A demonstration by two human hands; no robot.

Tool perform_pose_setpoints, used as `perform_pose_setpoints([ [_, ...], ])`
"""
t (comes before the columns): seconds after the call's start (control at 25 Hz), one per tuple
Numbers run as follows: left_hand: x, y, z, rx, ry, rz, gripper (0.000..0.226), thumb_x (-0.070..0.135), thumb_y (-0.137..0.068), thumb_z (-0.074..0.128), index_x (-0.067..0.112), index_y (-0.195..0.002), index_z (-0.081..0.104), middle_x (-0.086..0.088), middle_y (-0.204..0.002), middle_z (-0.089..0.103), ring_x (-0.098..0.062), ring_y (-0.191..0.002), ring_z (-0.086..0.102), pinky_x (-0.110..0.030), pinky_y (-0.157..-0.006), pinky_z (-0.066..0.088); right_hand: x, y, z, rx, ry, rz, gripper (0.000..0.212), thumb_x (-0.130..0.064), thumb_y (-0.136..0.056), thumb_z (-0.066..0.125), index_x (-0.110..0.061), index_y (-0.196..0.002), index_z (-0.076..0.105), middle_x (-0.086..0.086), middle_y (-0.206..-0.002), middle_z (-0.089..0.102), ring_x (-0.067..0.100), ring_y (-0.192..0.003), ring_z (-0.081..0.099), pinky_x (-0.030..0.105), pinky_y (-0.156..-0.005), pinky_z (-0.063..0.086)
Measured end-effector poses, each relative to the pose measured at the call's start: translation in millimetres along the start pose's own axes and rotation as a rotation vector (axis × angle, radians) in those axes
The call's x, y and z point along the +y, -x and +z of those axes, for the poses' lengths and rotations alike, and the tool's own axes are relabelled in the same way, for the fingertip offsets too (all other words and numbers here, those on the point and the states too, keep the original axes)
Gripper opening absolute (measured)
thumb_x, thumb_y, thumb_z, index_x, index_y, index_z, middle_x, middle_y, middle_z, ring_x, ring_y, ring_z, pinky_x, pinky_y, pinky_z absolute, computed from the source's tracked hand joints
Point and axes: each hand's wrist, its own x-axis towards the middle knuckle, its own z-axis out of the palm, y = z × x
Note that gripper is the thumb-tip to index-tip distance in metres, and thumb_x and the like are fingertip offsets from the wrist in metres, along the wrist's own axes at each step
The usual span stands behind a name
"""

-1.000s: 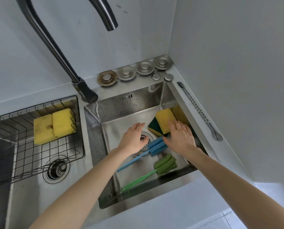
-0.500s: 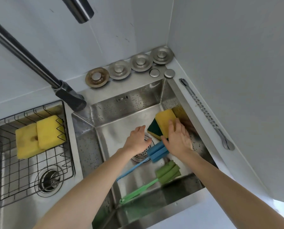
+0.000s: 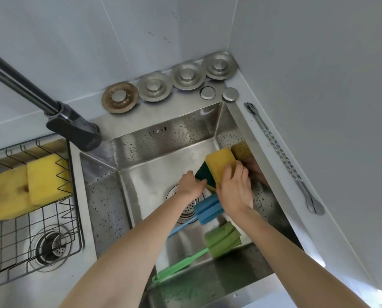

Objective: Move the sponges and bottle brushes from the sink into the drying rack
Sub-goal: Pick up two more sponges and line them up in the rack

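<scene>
In the steel sink (image 3: 163, 143) a yellow sponge (image 3: 218, 162) leans on a dark green-faced sponge (image 3: 202, 174) near the right wall. My right hand (image 3: 235, 190) has its fingers curled over the yellow sponge's near edge. My left hand (image 3: 190, 185) pinches the near edge of the green-faced sponge. A blue bottle brush (image 3: 207, 208) lies over the drain, just below both hands. A green bottle brush (image 3: 222, 238) lies nearer me. The wire drying rack (image 3: 76, 196) sits over the left basin and holds two yellow sponges (image 3: 45, 176).
The dark faucet base (image 3: 74, 127) and its arm rise between the two basins. Several round metal drain covers (image 3: 154, 86) line the back ledge. A long twisted metal tool (image 3: 283, 156) lies on the right ledge. White walls close in behind and to the right.
Both hands have reached further into the sink. The right hand has closed over the yellow sponge and the left hand has moved from the drain to the green-faced sponge.
</scene>
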Motion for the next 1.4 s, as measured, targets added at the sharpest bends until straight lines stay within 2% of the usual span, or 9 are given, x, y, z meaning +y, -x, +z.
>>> perform_pose_setpoints([
  [0.12,-1,-6,3,0.014,0.063,-0.052,0.009,0.015,-0.086,0.052,0.007,-0.088,0.05,0.001,-0.066,0.04,-0.011,-0.061,0.042,-0.021,-0.048,0.031,2,2,2,0.002,0.018,-0.021,0.068,-0.026,-0.039,0.091,0.001,-0.094,0.061,0.028,-0.101,0.066,0.036,-0.084,0.066,0.038,-0.065,0.058],
  [0.28,-7,-9,5,-0.004,0.199,-0.149,0.015,0.013,-0.084,0.054,0.007,-0.078,0.042,-0.001,-0.061,0.035,-0.012,-0.054,0.035,-0.023,-0.045,0.026,3,5,4,0.011,0.057,-0.029,0.073,-0.027,-0.034,0.091,-0.003,-0.092,0.054,0.023,-0.101,0.067,0.033,-0.087,0.066,0.037,-0.069,0.057],
  [0.4,-13,-13,12,-0.045,0.356,-0.2,0.023,0.014,-0.085,0.056,0.001,-0.102,0.048,-0.006,-0.072,0.046,-0.017,-0.07,0.045,-0.024,-0.056,0.039,3,4,7,0.031,0.054,-0.03,0.069,-0.023,-0.034,0.09,-0.004,-0.089,0.055,0.022,-0.099,0.067,0.033,-0.088,0.067,0.037,-0.071,0.057],
  [0.6,-20,-12,15,-0.04,0.542,-0.235,0.013,0.01,-0.086,0.057,0.001,-0.094,0.053,-0.018,-0.095,0.056,-0.017,-0.068,0.051,-0.022,-0.06,0.045,1,3,5,-0.024,0.042,-0.039,0.058,-0.024,-0.04,0.088,-0.003,-0.084,0.056,0.022,-0.093,0.067,0.034,-0.083,0.068,0.04,-0.069,0.057],
  [0.72,-27,-11,11,-0.003,0.565,-0.23,0.03,0.015,-0.085,0.06,-0.003,-0.109,0.056,-0.02,-0.106,0.061,-0.021,-0.084,0.057,-0.02,-0.063,0.047,2,1,-4,-0.04,-0.052,-0.048,0.05,-0.025,-0.066,0.076,0.002,-0.101,0.052,0.026,-0.11,0.057,0.039,-0.098,0.059,0.045,-0.082,0.05],
  [0.92,-30,5,-11,-0.02,0.618,-0.205,0.015,0.018,-0.084,0.062,0.012,-0.07,0.058,-0.014,-0.093,0.06,-0.022,-0.09,0.056,-0.034,-0.093,0.05,6,3,-18,-0.084,-0.209,-0.112,0.055,-0.031,-0.085,0.057,-0.006,-0.129,0.035,0.018,-0.136,0.035,0.034,-0.123,0.037,0.042,-0.101,0.036],
  [1.08,-26,25,-27,-0.004,0.752,-0.149,0.017,0.019,-0.084,0.063,0.006,-0.094,0.059,-0.006,-0.081,0.059,-0.013,-0.077,0.055,-0.021,-0.078,0.048,-2,9,-38,-0.097,-0.337,-0.131,0.067,-0.03,-0.082,0.062,-0.01,-0.137,0.028,0.018,-0.14,0.026,0.037,-0.125,0.033,0.047,-0.104,0.034],
  [1.2,-24,47,-43,0.006,0.847,-0.11,0.012,0.019,-0.085,0.062,0.009,-0.089,0.058,-0.001,-0.073,0.058,-0.009,-0.071,0.053,-0.017,-0.075,0.045,-10,20,-52,-0.12,-0.425,-0.156,0.072,-0.03,-0.082,0.063,-0.014,-0.14,0.023,0.017,-0.14,0.022,0.037,-0.126,0.032,0.047,-0.103,0.039],
  [1.4,-29,89,-74,-0.036,0.953,-0.011,0.009,0.022,-0.084,0.062,0.014,-0.082,0.058,-0.001,-0.083,0.062,-0.012,-0.088,0.057,-0.028,-0.09,0.043,-27,41,-75,-0.111,-0.537,-0.175,0.073,-0.036,-0.083,0.061,-0.02,-0.141,0.02,0.017,-0.139,0.022,0.036,-0.127,0.035,0.043,-0.101,0.042],
])
